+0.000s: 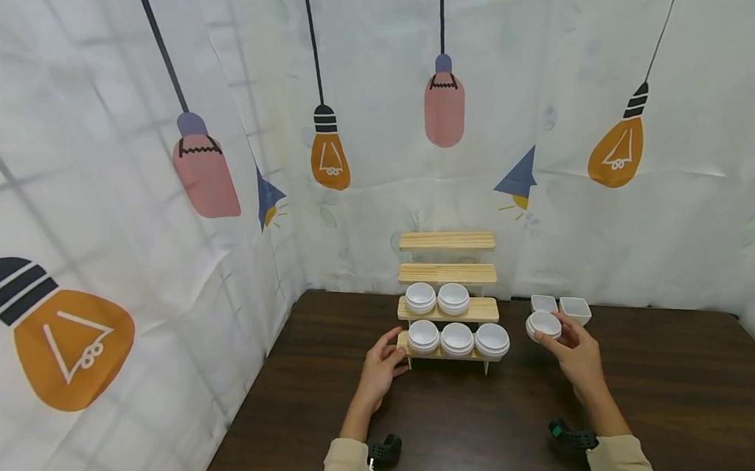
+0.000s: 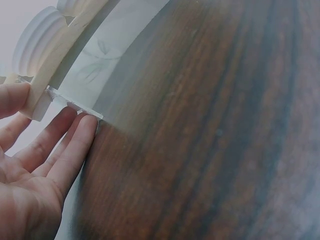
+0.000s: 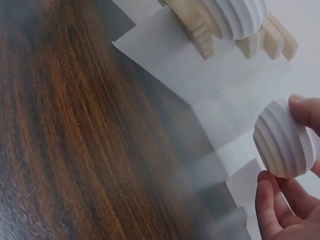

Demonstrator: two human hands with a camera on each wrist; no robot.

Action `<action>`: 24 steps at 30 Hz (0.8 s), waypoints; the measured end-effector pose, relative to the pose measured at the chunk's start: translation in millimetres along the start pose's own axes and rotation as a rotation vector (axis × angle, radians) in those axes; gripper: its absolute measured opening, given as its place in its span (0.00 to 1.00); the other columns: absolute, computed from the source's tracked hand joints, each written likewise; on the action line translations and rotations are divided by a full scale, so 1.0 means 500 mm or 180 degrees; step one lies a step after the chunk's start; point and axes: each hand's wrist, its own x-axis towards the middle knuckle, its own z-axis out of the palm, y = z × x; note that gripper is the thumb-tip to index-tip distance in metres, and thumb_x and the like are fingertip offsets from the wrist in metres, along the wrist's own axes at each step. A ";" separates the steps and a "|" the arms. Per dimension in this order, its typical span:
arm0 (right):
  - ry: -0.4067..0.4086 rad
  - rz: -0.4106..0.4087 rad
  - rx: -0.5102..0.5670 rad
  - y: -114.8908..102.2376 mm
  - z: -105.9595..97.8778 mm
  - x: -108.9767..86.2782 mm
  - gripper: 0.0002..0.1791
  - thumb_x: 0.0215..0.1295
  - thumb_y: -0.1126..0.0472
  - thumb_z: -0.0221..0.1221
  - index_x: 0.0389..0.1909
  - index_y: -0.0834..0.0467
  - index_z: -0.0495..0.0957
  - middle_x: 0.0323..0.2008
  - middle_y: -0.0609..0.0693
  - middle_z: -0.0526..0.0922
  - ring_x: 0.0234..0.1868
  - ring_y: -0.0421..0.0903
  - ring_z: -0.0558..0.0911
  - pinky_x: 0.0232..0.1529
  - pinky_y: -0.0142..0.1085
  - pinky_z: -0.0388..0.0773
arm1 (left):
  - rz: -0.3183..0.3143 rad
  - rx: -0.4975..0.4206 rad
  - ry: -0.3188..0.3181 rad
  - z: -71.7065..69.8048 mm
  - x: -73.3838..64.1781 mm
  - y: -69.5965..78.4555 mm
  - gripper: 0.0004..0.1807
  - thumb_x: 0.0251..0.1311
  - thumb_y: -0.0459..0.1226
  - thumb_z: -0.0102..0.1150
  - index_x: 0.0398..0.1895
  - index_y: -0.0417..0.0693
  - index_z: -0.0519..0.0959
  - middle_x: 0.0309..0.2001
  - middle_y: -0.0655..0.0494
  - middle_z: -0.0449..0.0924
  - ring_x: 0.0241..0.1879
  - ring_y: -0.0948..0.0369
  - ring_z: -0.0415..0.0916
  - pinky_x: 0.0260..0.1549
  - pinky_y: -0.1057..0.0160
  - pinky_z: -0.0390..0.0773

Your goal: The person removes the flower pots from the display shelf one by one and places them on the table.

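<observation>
The right hand [image 1: 578,356] holds a round white bowl [image 1: 543,325] near the back edge of the dark wooden counter [image 1: 472,420]. The left hand [image 1: 378,368] pinches a tiered pale-wood rack [image 1: 448,273].

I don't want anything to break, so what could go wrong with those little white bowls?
The round bowl might slip, because the right hand pinches it between thumb and fingers. It could also bump the square bowls close by. And the left hand touches the wooden stand, so a nudge might make the bowls on the lower shelves slide.
</observation>
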 end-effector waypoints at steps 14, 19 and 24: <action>0.0014 0.0062 0.0014 0.014 -0.002 -0.001 0.34 0.66 0.54 0.70 0.71 0.54 0.71 0.58 0.52 0.80 0.42 0.28 0.74 0.39 0.16 0.74 | 0.0033 0.0006 -0.0035 -0.002 -0.001 -0.003 0.26 0.77 0.34 0.50 0.76 0.49 0.67 0.50 0.43 0.82 0.48 0.60 0.78 0.52 0.52 0.87; 0.0003 0.0047 0.0004 0.021 -0.002 -0.001 0.35 0.65 0.54 0.70 0.71 0.56 0.71 0.60 0.59 0.79 0.41 0.26 0.74 0.39 0.15 0.74 | 0.0012 0.0016 -0.0026 -0.003 -0.002 -0.002 0.26 0.77 0.34 0.51 0.75 0.50 0.67 0.50 0.43 0.82 0.49 0.59 0.78 0.52 0.53 0.87; 0.0036 0.0036 -0.0041 0.028 -0.003 0.003 0.34 0.64 0.55 0.71 0.70 0.56 0.72 0.53 0.50 0.81 0.40 0.26 0.74 0.38 0.17 0.74 | 0.0007 0.0024 -0.0015 -0.003 -0.004 0.000 0.26 0.77 0.35 0.52 0.75 0.50 0.67 0.50 0.43 0.82 0.49 0.58 0.78 0.51 0.53 0.87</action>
